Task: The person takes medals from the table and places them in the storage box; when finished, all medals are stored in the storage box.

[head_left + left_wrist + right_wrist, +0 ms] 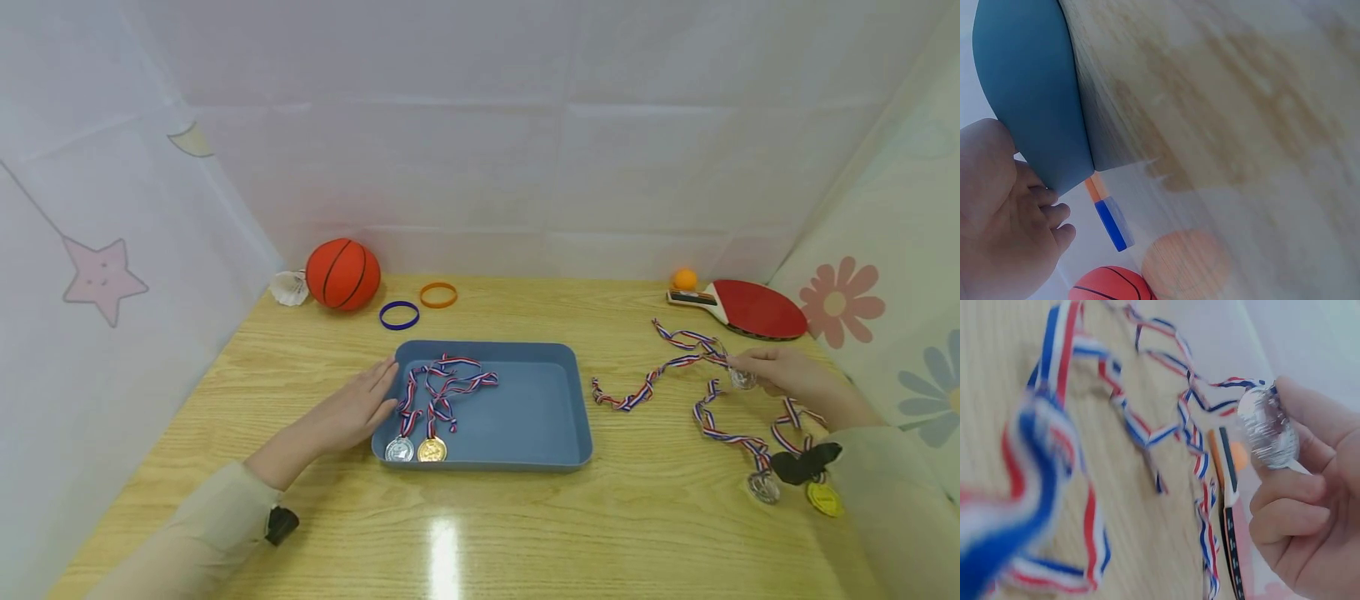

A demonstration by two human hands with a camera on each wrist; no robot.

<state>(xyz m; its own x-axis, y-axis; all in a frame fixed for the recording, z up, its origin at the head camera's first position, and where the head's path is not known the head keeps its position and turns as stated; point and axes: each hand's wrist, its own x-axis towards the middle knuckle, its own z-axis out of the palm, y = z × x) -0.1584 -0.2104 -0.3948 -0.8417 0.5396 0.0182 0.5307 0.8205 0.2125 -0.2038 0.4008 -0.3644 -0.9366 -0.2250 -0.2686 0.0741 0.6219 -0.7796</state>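
My right hand [780,375] pinches a silver medal [1267,428] by its edge, above the table at the right. The medal's striped ribbon [637,392] trails left. My left hand [352,408] touches the left wall of the blue-grey tray [517,417] with its fingers mostly extended. Inside the tray lie another silver medal [400,449] and a gold medal [432,450], side by side at the front left, their red, white and blue ribbons stretching behind. Near my right forearm lie a further silver medal [764,487] and a gold medal [825,498] on the table.
At the back left are a shuttlecock [289,287], a small basketball [342,275], a blue wristband [399,316] and an orange wristband [438,295]. A table tennis paddle [757,310] and an orange ball [685,279] lie at the back right.
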